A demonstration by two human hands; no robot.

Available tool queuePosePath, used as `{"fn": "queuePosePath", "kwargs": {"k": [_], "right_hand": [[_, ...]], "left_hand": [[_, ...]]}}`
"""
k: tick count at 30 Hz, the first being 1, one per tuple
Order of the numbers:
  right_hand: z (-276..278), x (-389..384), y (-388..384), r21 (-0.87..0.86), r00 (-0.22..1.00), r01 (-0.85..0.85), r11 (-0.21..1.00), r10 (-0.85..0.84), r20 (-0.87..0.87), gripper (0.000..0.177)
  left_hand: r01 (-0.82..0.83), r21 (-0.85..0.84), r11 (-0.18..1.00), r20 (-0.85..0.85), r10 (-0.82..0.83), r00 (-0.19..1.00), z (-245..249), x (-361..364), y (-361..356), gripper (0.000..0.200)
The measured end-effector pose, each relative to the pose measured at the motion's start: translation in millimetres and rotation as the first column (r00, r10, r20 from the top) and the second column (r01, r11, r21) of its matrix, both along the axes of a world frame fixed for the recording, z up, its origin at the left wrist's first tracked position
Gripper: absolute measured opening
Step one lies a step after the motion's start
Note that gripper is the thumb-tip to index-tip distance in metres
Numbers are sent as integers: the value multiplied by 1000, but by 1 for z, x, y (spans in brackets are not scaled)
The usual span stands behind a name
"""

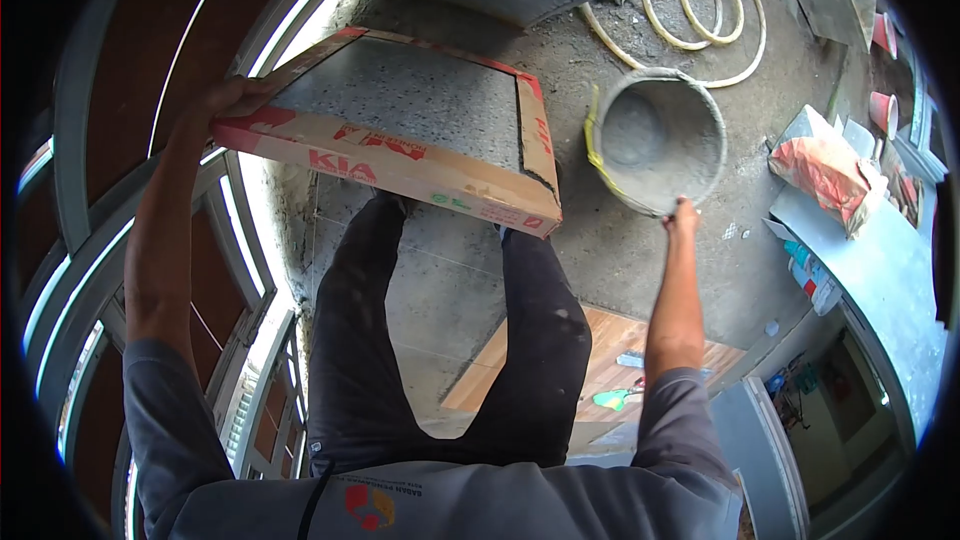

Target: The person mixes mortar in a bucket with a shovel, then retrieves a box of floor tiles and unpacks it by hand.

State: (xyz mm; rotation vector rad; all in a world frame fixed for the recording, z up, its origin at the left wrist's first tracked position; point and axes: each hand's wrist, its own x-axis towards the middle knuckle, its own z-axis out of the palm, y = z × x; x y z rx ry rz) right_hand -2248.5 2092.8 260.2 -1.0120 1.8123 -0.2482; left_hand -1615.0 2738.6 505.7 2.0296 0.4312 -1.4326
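Observation:
A flat cardboard box [400, 162] with red print and a speckled grey tile surface [410, 90] showing in its open top is held out in front of my legs. My left hand [236, 97] grips its left end. To the right of the box is a grey, cement-stained bucket [708, 145] with a yellow strap [594, 130] on its left side. The fingers of my right hand [683, 215] are closed on the bucket's near rim. The bucket's inside looks empty apart from grey residue.
A pale hose [755, 40] lies coiled beyond the bucket. At the right, a torn red and white bag [825, 175] rests by a light blue board [875, 260]. Wood-look tiles [600, 340] lie behind my right leg. Window frames [85, 230] stand close on the left.

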Motion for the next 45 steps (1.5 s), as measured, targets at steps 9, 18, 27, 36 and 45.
{"fn": "queuePosePath", "kwargs": {"k": [9,18,27,36,45], "right_hand": [[186,83,129,50,863,-503,863,505,-21,82],[158,232,262,520,750,-422,743,-36,660,59],[184,231,233,544,799,-385,745,-26,601,42],[197,238,167,490,737,-499,715,53,674,37],[149,240,121,355,630,-546,759,92,771,25]], "left_hand": [[-111,-184,977,-47,104,993,-22,10,24,31],[58,-5,998,13,-58,998,1,1,6,39],[182,12,983,72,-182,981,17,0,-34,26],[429,-181,885,57,-426,903,-15,38,-88,22],[-220,-488,844,195,351,916,35,25,-106,23]]}}
